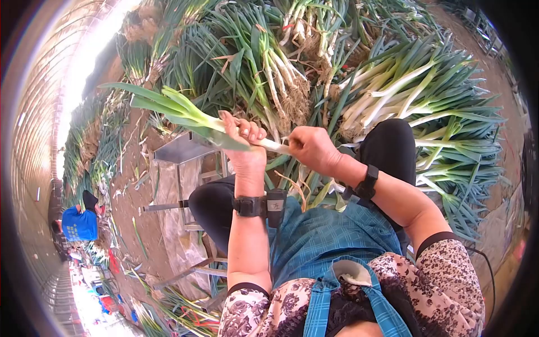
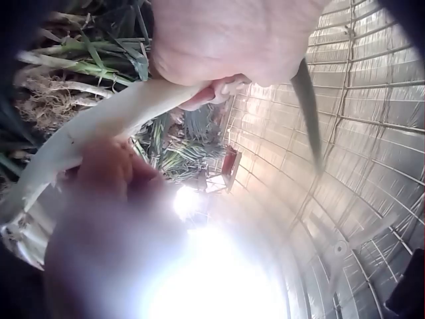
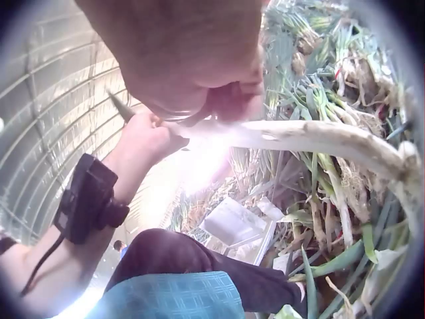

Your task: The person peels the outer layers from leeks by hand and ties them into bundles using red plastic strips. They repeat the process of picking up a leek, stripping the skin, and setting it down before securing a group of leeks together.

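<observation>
The left hand (image 1: 245, 143) has its grip closed around the leek (image 1: 182, 112), the right hand (image 1: 315, 149) is grasping the white stalk of it, and this leek is in the air, in front of the blue apron (image 1: 337, 230), near the heaped leeks (image 1: 432, 95).

Two bare hands work close together, fingers curled: the left hand (image 1: 245, 145) at the 9 o'clock side of the right hand (image 1: 315, 149), left forearm (image 1: 249, 241) pointing to 12 o'clock, right forearm (image 1: 397, 194) to 10.
</observation>
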The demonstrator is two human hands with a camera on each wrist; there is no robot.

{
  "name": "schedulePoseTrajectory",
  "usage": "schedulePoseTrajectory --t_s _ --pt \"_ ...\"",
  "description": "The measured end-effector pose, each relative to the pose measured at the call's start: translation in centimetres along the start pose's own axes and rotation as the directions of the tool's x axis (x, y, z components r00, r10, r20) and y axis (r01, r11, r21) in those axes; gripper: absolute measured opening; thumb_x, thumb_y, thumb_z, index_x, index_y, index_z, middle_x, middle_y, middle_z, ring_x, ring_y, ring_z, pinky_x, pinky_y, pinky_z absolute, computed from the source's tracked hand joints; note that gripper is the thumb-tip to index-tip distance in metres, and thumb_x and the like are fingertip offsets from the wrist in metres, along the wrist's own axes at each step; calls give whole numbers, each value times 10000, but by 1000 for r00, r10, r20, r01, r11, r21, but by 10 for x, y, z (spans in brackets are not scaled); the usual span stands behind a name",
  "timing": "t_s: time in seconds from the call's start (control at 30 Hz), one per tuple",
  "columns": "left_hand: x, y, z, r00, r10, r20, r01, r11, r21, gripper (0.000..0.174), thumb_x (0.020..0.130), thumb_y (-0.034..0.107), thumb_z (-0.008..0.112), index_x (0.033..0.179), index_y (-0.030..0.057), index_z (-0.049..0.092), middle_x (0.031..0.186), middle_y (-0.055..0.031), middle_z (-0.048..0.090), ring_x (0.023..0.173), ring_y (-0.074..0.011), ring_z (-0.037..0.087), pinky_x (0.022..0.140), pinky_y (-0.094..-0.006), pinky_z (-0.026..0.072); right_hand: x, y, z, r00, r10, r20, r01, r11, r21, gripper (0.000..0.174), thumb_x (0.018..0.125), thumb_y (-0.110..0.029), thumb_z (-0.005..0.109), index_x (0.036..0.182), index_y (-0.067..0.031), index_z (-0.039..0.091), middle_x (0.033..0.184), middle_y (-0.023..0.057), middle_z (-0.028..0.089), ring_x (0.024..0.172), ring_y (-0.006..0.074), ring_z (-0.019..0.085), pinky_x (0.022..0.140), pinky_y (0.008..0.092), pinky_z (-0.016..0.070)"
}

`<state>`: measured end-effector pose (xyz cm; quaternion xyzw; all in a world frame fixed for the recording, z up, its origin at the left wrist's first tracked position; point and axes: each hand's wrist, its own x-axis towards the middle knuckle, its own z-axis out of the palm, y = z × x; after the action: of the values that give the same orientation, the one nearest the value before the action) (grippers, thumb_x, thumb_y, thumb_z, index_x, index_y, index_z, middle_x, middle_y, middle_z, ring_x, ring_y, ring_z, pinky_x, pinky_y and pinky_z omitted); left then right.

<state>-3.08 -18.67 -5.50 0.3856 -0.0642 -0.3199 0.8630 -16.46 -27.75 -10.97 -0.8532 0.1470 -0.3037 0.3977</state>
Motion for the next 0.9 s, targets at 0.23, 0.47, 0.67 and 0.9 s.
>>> schedulePoseTrajectory --t_s 0.23,0.47,0.67,0.9 --pt "-3 -4 -12 988 12 -152 -22 998 -63 397 903 502 561 778 154 417 562 35 342 489 -97 336 475 -272 304 9 29 3 807 588 43 -513 664 545 168 860 -113 550 859 45 607 664 109 625 556 178 580 543 338 472" --pt "-3 45 -22 986 163 -17 -162 986 36 456 907 522 537 665 172 373 520 50 278 428 -83 256 429 -249 254 -4 73 -9 973 230 -16 -224 925 -307 129 877 -124 517 894 -7 467 680 242 598 644 425 597 579 492 479" --pt "-22 76 -24 968 242 61 -247 965 86 481 940 511 482 617 186 335 480 62 229 401 -70 228 386 -238 231 -16 125 -17 897 439 49 -299 684 -665 156 855 -162 527 876 -8 523 786 215 651 753 392 648 637 481 511" --pt "-36 120 -41 946 231 227 -231 973 -28 509 939 571 413 634 168 345 482 53 234 402 -90 216 424 -256 250 -3 55 -9 841 288 459 -412 890 197 516 892 -331 610 1300 -34 505 1166 173 625 1048 212 593 875 335 470"
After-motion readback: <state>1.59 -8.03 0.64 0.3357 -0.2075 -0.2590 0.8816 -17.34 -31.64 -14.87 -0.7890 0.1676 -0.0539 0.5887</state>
